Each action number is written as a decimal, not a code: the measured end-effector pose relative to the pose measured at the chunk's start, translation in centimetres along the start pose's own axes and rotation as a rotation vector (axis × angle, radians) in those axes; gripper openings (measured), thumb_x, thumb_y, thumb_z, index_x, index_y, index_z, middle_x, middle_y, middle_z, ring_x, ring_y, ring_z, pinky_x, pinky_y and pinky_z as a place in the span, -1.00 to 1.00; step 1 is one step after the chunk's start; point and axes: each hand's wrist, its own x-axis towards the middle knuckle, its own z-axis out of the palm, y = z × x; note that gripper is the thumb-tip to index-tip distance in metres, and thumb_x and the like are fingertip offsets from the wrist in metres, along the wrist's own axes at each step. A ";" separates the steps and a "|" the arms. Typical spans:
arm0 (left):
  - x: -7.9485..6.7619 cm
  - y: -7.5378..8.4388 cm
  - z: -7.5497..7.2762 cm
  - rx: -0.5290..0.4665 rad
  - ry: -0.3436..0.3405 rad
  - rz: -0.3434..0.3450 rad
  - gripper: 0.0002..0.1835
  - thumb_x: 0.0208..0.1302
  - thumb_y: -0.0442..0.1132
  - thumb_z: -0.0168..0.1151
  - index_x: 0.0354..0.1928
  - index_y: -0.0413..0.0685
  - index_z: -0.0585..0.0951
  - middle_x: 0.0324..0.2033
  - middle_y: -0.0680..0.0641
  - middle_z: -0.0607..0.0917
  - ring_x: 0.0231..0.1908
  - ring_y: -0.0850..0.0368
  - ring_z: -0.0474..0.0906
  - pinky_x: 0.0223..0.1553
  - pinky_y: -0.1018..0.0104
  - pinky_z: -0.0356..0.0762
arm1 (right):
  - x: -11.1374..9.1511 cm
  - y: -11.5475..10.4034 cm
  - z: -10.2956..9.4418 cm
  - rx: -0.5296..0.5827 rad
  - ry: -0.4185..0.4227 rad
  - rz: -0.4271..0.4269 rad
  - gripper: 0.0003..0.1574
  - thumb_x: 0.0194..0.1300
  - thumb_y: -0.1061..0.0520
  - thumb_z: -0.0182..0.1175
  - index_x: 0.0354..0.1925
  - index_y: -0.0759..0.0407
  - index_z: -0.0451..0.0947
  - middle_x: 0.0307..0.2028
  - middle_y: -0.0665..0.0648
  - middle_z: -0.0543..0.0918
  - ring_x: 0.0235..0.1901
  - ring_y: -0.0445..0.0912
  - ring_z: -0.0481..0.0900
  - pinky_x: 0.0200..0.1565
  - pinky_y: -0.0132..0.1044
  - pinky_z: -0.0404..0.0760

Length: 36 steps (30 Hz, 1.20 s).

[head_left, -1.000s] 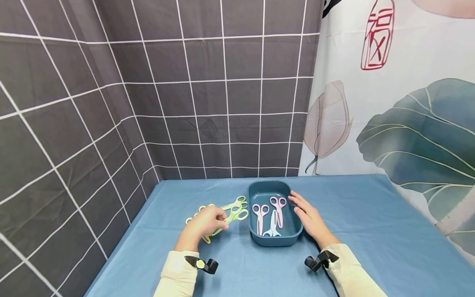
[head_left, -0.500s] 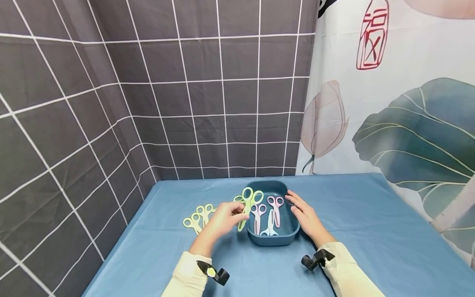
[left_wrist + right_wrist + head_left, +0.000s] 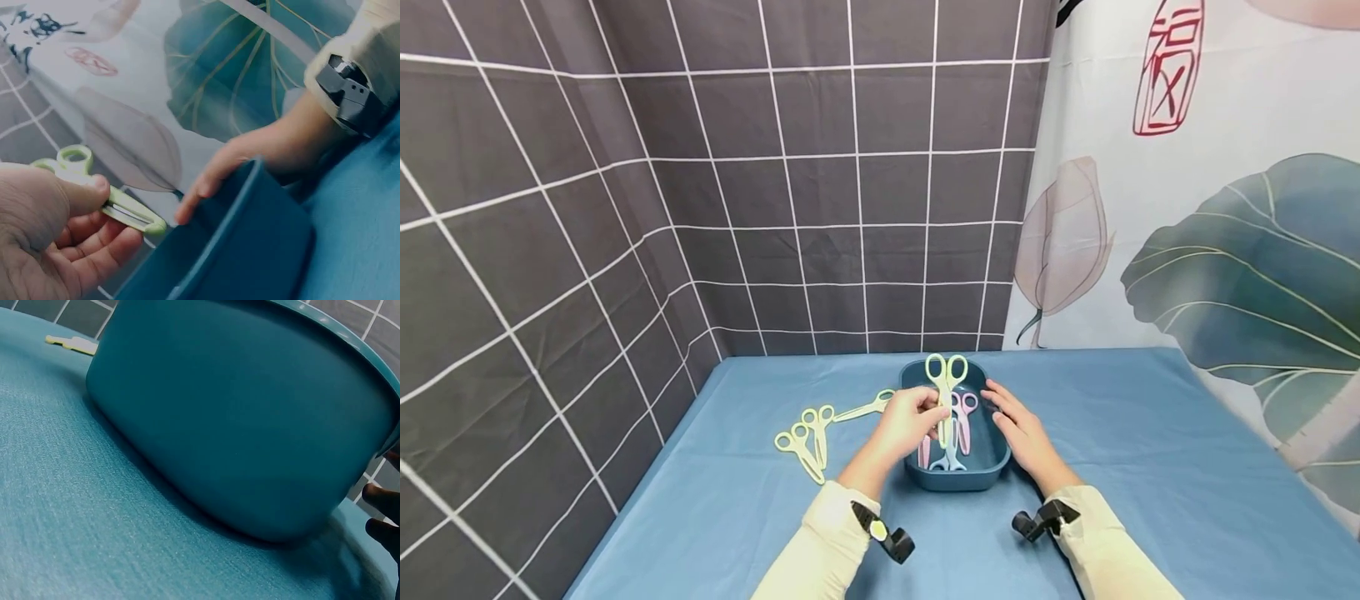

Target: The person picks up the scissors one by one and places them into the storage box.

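Note:
My left hand pinches a pair of yellow-green scissors between thumb and fingers, handles up and blades pointing down, over a blue plastic bin. In the left wrist view, the scissors' blades look closed. Inside the bin lie pink-handled scissors and light blue scissors; another pink pair is partly hidden behind my left hand. My right hand rests against the bin's right side, fingers extended along its rim. The bin's outer wall fills much of the right wrist view.
Left of the bin, several yellow-green scissors lie on the blue tablecloth: one pair at the far left, another beside it, and a third closer to the bin. A grey gridded curtain hangs behind the table.
My left hand has lifted yellow-green scissors from the group on the table and carried them rightward over the bin. My right hand has stayed at the bin's side.

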 end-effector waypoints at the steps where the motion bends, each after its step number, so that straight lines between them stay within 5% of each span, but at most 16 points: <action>1: 0.3 0.0 0.4 -0.002 -0.006 -0.020 -0.89 0.34 -0.39 0.30 -0.37 -0.25 0.62 -0.54 -0.07 0.62 -0.59 0.06 0.66 -0.39 0.00 0.72 | 0.0 0.0 0.0 -0.001 0.004 -0.001 -0.50 0.48 0.33 -0.01 0.32 0.30 0.49 0.46 0.24 0.34 0.45 0.25 0.23 0.28 -0.62 0.02; 9: 1.4 -0.1 3.1 0.175 -0.068 -0.108 -0.88 0.32 -0.40 0.31 -0.40 -0.20 0.63 -0.57 0.04 0.66 -0.68 0.22 0.62 -0.59 0.42 0.58 | 0.2 -0.2 0.0 0.018 0.014 -0.014 -0.51 0.49 0.34 -0.03 0.32 0.30 0.49 0.46 0.26 0.33 0.43 0.27 0.24 0.24 -0.68 0.05; 16: 1.4 0.1 5.0 0.214 -0.117 -0.204 -0.73 0.24 -0.44 0.37 -0.60 -0.17 0.54 -0.69 0.00 0.60 -0.72 0.17 0.63 -0.63 0.39 0.58 | 0.0 0.0 0.0 0.007 0.028 -0.001 -0.51 0.49 0.31 -0.02 0.32 0.32 0.48 0.44 0.24 0.36 0.43 0.26 0.25 0.28 -0.56 0.09; 25: 1.3 -0.7 6.2 0.324 -0.123 -0.280 -0.64 0.19 -0.39 0.44 -0.71 -0.11 0.54 -0.82 0.04 0.53 -0.74 0.22 0.56 -0.65 0.43 0.50 | 0.0 0.5 0.1 -0.005 0.019 -0.037 -0.52 0.51 0.29 -0.03 0.32 0.31 0.49 0.45 0.26 0.35 0.44 0.27 0.24 0.26 -0.65 0.01; 28: 1.4 -0.8 6.1 0.344 -0.137 -0.290 -0.58 0.18 -0.40 0.44 -0.76 -0.08 0.49 -0.84 0.05 0.53 -0.74 0.23 0.56 -0.65 0.45 0.46 | 0.1 0.5 0.1 -0.013 0.014 -0.028 -0.51 0.51 0.30 -0.03 0.33 0.30 0.48 0.46 0.25 0.34 0.44 0.26 0.23 0.34 -0.46 0.10; 33: 1.8 -1.1 6.2 0.374 -0.160 -0.346 -0.47 0.18 -0.40 0.45 -0.81 -0.02 0.37 -0.84 0.03 0.54 -0.72 0.22 0.60 -0.63 0.45 0.45 | 0.0 0.5 0.1 -0.016 0.006 -0.007 -0.50 0.51 0.31 -0.05 0.34 0.28 0.47 0.47 0.26 0.32 0.45 0.26 0.21 0.35 0.17 0.22; 36: 2.1 -1.2 6.3 0.447 -0.172 -0.376 -0.50 0.18 -0.37 0.46 -0.81 -0.04 0.42 -0.83 0.01 0.58 -0.70 0.21 0.63 -0.61 0.45 0.47 | -0.1 0.5 0.2 -0.010 -0.001 0.003 -0.50 0.52 0.31 -0.06 0.35 0.28 0.46 0.47 0.26 0.30 0.46 0.27 0.20 0.34 0.31 0.20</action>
